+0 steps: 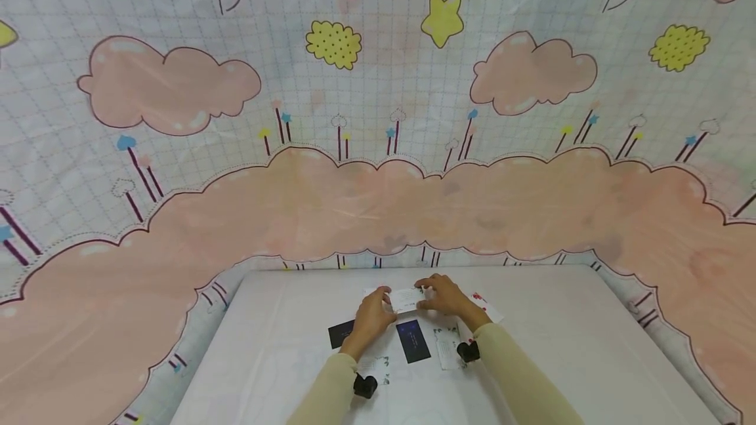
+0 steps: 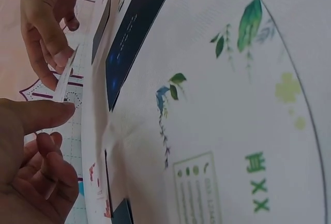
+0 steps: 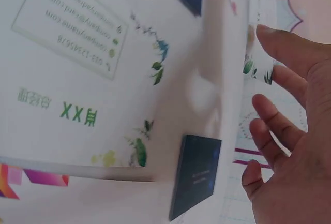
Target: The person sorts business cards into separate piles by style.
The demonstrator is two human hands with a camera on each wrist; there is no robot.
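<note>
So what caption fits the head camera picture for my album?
Two hands, left and right, hold a white card above more cards on a table.

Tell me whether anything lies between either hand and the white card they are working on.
Nothing visible does: the left hand and right hand both already touch the white card, one at each end.

place: home-like staged corner | evidence: cartoon cloud backdrop (image 1: pixel 378 202), white table (image 1: pixel 590 346)
</note>
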